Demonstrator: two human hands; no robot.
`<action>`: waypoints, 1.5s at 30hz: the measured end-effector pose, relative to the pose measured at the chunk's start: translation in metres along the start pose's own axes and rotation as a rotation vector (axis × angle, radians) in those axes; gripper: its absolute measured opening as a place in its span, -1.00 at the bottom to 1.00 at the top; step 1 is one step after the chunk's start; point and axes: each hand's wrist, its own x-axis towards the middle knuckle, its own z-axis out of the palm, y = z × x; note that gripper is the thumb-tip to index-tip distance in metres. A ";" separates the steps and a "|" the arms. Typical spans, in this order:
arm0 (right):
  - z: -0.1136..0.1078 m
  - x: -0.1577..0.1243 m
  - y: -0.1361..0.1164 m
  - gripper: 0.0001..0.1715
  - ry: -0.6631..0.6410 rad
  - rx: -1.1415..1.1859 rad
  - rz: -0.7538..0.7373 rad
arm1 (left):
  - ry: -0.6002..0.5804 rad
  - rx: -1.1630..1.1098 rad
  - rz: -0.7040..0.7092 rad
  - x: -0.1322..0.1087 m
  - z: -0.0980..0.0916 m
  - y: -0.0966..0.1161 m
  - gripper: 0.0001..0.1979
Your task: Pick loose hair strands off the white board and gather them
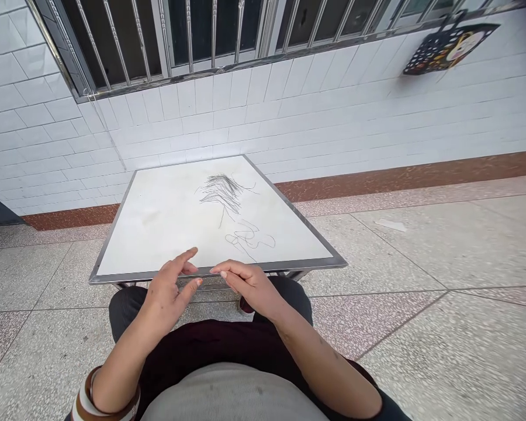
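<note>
My left hand point(169, 292) is held just over the near edge of a white-topped table point(158, 228). Its thumb and fingers are apart, with nothing visible between them. Opposite it, my right hand point(254, 287) has thumb and forefinger pressed together; whatever they pinch, if anything, is too fine to make out. On the tabletop lies a patch of thin dark strands point(222, 190), like hair or thread. Nearer to my right hand are looser curling strands point(248, 237), one of which runs down toward the table's front edge.
The table has a grey metal rim point(298, 213) and stands by a white tiled wall point(210, 126). Above it is a barred window point(201, 35). A patterned bag point(449, 49) hangs at upper right. A white scrap point(391, 224) lies on the speckled floor point(398, 351).
</note>
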 end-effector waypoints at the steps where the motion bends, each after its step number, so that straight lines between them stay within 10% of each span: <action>1: 0.002 -0.001 -0.001 -0.68 -0.011 0.005 -0.007 | -0.004 0.006 0.021 0.000 0.007 0.003 -0.52; 30: 0.011 -0.003 0.001 -0.75 0.103 -0.107 0.064 | 0.032 0.308 0.067 -0.008 0.006 -0.022 -0.53; 37: -0.018 -0.002 0.003 -0.76 0.334 -0.090 0.150 | 0.417 0.463 -0.075 -0.015 -0.034 -0.037 -0.56; 45: 0.017 -0.009 -0.013 -0.80 0.057 -0.068 0.050 | 0.112 0.588 0.360 -0.005 0.026 0.010 -0.45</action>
